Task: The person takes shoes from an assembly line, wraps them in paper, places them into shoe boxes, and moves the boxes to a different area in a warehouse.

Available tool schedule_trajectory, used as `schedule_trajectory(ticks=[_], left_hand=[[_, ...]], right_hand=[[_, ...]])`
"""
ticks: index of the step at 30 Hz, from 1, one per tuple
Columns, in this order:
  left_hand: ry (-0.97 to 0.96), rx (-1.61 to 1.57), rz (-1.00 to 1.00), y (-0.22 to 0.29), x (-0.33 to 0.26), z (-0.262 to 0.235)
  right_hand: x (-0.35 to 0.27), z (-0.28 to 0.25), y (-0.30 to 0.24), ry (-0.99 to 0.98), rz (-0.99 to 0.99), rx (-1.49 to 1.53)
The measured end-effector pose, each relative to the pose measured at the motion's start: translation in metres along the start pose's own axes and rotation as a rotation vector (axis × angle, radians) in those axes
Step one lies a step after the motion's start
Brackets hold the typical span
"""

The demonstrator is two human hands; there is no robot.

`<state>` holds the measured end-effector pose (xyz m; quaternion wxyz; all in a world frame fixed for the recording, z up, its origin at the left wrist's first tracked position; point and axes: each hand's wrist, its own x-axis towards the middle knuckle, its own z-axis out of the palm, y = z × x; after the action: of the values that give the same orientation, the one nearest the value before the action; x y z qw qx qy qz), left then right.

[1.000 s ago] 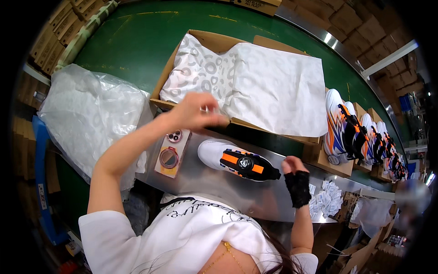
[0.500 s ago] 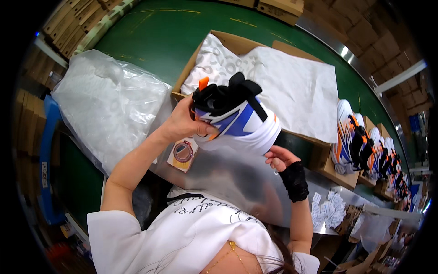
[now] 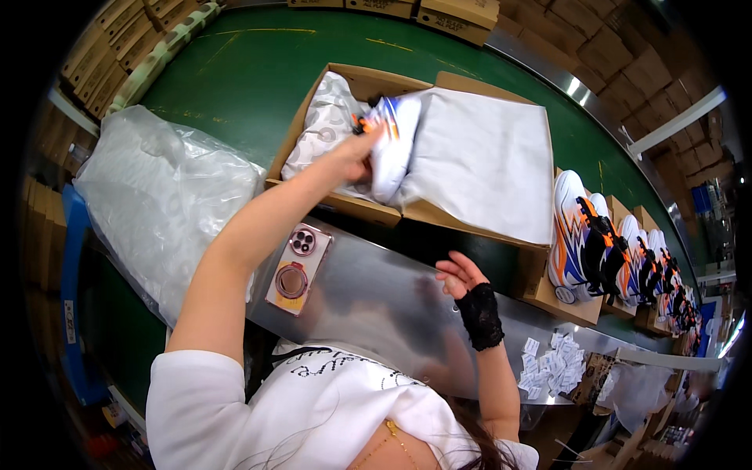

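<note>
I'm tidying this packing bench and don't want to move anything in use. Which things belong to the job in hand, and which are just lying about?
In use:
- left hand gripping the white shoe
- open cardboard box
- white wrapping paper

Lying about:
- phone on the metal shelf
- plastic bag
- paper tags
- right hand, empty

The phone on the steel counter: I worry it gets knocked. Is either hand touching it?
No: the left hand holds a sneaker in the box, the right hand hovers apart from the phone.

Green conveyor belt [image 3: 235,86] carries open shoe boxes [image 3: 368,82] — steel ledge [image 3: 384,290] holds a phone [image 3: 298,258].
</note>
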<state>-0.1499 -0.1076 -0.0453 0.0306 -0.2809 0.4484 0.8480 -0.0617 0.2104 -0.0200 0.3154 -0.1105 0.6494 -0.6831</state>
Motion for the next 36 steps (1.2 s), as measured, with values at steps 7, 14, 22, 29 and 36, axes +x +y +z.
schedule_trajectory(ticks=[7,14,22,29,36], left_hand=[[-0.295,0.395,-0.312,-0.019,-0.035,0.033],[0.251,0.222,0.656,0.022,-0.091,-0.031],[0.314,0.549,0.461,-0.019,-0.058,-0.045],[-0.07,0.014,0.111,-0.002,-0.059,-0.048],[-0.162,0.062,-0.085,0.045,-0.102,-0.022]], right_hand=[[0.048,0.025,-0.028,0.456,-0.014,0.445],[0.082,0.032,-0.037,0.632,-0.781,-0.938],[0.114,0.025,0.017,0.56,-0.981,-1.564],[0.102,0.035,-0.023,0.439,-1.023,-1.538],[0.075,0.039,-0.122,0.495,-1.222,-1.487]])
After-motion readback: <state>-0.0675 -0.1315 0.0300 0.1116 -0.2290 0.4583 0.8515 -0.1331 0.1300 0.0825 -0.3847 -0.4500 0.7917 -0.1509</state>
